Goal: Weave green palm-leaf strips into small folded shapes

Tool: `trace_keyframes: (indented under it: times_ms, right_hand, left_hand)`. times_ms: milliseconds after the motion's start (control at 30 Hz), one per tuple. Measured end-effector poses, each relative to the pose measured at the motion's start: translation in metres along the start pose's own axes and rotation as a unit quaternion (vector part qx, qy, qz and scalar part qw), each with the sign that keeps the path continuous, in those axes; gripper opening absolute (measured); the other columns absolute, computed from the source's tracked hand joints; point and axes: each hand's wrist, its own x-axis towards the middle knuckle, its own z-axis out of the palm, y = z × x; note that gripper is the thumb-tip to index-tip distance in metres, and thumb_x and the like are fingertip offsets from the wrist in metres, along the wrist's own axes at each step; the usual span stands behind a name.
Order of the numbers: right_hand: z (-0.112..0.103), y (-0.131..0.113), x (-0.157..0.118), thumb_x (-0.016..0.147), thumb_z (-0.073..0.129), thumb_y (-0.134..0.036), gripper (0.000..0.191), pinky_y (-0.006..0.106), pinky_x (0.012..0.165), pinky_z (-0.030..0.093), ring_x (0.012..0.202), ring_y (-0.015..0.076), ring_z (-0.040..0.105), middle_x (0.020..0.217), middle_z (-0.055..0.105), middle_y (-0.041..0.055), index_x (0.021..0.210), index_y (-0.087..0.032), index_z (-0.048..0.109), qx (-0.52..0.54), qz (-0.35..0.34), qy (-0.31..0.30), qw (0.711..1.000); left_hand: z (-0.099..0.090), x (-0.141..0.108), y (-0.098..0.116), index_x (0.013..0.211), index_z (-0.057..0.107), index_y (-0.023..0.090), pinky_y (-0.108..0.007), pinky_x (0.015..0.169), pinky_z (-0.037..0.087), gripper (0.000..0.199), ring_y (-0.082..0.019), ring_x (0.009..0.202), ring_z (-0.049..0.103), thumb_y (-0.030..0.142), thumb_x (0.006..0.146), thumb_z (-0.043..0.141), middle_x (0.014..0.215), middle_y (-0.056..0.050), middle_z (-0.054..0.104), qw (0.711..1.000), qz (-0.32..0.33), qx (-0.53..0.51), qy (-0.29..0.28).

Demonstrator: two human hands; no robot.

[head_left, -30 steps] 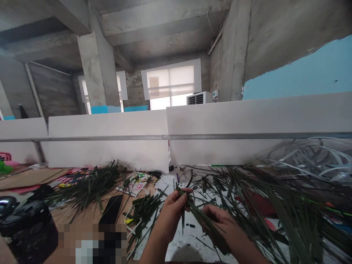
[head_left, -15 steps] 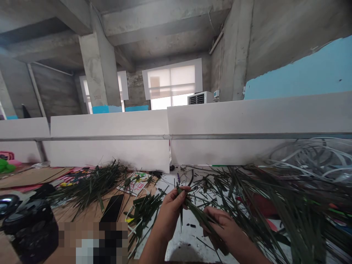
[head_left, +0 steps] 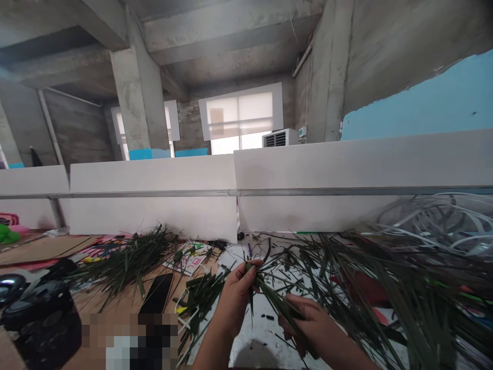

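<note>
Both hands are on one bundle of long green leaf strips [head_left: 272, 297], which slants down to the right over the white work surface [head_left: 252, 334]. My left hand [head_left: 239, 285] pinches its upper end between thumb and fingers, with short tips sticking out above and a thin strip hanging below. Lower down, my right hand [head_left: 304, 319] is closed around the strips, its fingers partly hidden behind them. Dark leaf scraps [head_left: 269, 317] lie on the surface under the hands.
Heaps of green leaves lie at left [head_left: 134, 257] and right [head_left: 419, 303]. A black phone [head_left: 157, 293] and a dark jar-like object [head_left: 42, 324] are at left. Clear tubing [head_left: 442, 221] is coiled at far right. A white partition [head_left: 154, 216] stands behind.
My right hand has shifted slightly left along the strips and its fingers have curled further around them. My left hand keeps its pinch, moving a little left.
</note>
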Motion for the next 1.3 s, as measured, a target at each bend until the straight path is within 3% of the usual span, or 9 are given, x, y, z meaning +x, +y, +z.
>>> trace_keyframes:
  times_ms: [267,900,1100,1200,1300]
  right_hand:
    - [0.0008,0.0027,-0.0016,0.067,0.065,-0.036,0.026,0.018,0.036,0.034,0.041,0.0077,0.043,0.057,0.047,-0.0055,0.057,-0.020,0.047,-0.005,-0.006,-0.011,1.000]
    - [0.0036,0.0026,-0.0012,0.059,0.057,-0.026,0.011,0.016,0.038,0.036,0.050,0.0104,0.048,0.059,0.051,-0.0040,0.066,-0.020,0.052,0.029,0.032,-0.068,0.997]
    - [0.0039,0.0051,0.0001,0.058,0.060,-0.029,0.014,0.018,0.038,0.035,0.047,0.0102,0.047,0.059,0.053,-0.0033,0.065,-0.020,0.052,0.033,0.038,-0.053,0.997]
    - [0.0044,0.0052,-0.0012,0.060,0.066,-0.037,0.022,0.019,0.040,0.036,0.047,0.0101,0.046,0.063,0.054,-0.0024,0.068,-0.019,0.056,0.032,0.046,-0.024,0.998]
    - [0.0050,0.0008,-0.0051,0.062,0.067,-0.036,0.021,0.020,0.043,0.038,0.048,0.0095,0.045,0.062,0.054,-0.0030,0.068,-0.019,0.055,0.043,0.046,-0.039,0.997]
  left_hand:
    - [0.0007,0.0007,-0.0020,0.109,0.071,0.017,-0.020,0.063,0.035,0.042,-0.009,0.066,0.045,0.039,0.075,0.084,0.077,0.001,0.057,1.000,-0.011,-0.025,0.003]
    - [0.0000,0.0057,-0.0098,0.086,0.071,0.015,-0.020,0.059,0.032,0.040,-0.008,0.063,0.042,0.043,0.065,0.090,0.073,0.003,0.056,0.999,-0.016,-0.027,0.030]
    - [0.0015,0.0033,-0.0065,0.095,0.066,0.017,-0.020,0.060,0.035,0.042,-0.008,0.063,0.046,0.040,0.068,0.089,0.074,0.003,0.059,0.998,-0.024,-0.056,0.024]
    - [0.0050,0.0006,-0.0038,0.088,0.060,0.019,-0.021,0.062,0.037,0.037,-0.009,0.065,0.050,0.038,0.071,0.087,0.076,0.002,0.062,0.997,-0.016,-0.081,0.014]
    - [0.0085,-0.0012,-0.0020,0.088,0.060,0.019,-0.020,0.063,0.039,0.036,-0.010,0.067,0.052,0.036,0.072,0.087,0.077,0.001,0.064,0.996,-0.012,-0.092,0.008]
